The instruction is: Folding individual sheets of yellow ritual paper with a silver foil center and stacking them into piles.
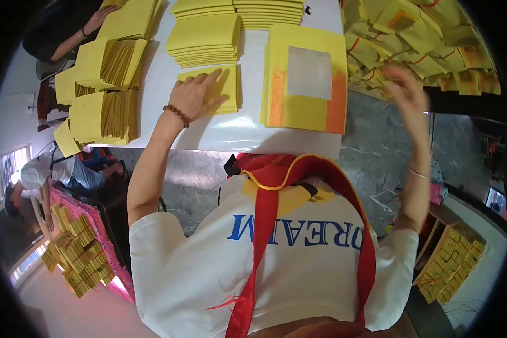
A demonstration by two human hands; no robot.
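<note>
The left hand (191,97) is lying palm down over a small yellow paper stack (230,90), its fingers spread wide and gripping nothing that shows. The right hand (410,104) is hanging well apart to the right of the grey-panelled yellow stack (305,79), the landmark for this report. Its fingers are appearing loosely parted, with no object visible; motion blur is hiding finer detail.

The small stack is sitting just left of the landmark, with a strip of white table (158,130) showing between them. The left hand is the nearer, touching it; the right hand is standing on the opposite side of the landmark. The small stack's long axis is apparently running crosswise, though the hand is covering part of it. The landmark's own long axis is running away from the person.

Farther out, a thicker yellow stack (203,40) is lying left of the landmark, beyond the small one. Fanned yellow stacks (104,115) are standing at the table's left side, well apart. A co-worker's hand (97,20) is showing past them. Red-tied yellow bundles (434,42) are heaping up right of the landmark.
</note>
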